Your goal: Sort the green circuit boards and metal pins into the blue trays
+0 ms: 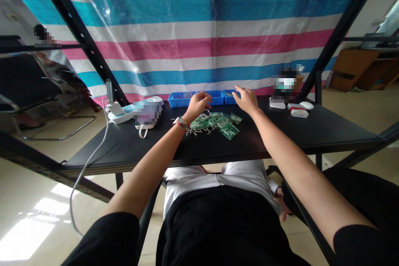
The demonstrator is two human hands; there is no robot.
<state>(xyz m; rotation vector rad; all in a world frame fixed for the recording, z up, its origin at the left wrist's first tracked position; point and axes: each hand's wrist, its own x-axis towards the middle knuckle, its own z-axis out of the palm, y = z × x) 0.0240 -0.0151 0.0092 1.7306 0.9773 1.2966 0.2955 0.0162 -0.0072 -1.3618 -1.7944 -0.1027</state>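
A heap of small green flat pieces, cards or packets, lies on the black table between my hands. Thin silver metal parts stick out along its near left side. Above the heap's far left part is my left hand, its fingers curled inward; whatever they pinch is too small to make out. Behind that hand stands a long blue bin. My right hand is at the right end of a second blue bin, thumb and fingers apart, with nothing visible in it. Green pieces show inside this bin.
At the left are a white power strip with a cable and a pouch. A small red-and-white box and a white mouse sit at the right. A striped sheet hangs behind. Someone sits far left.
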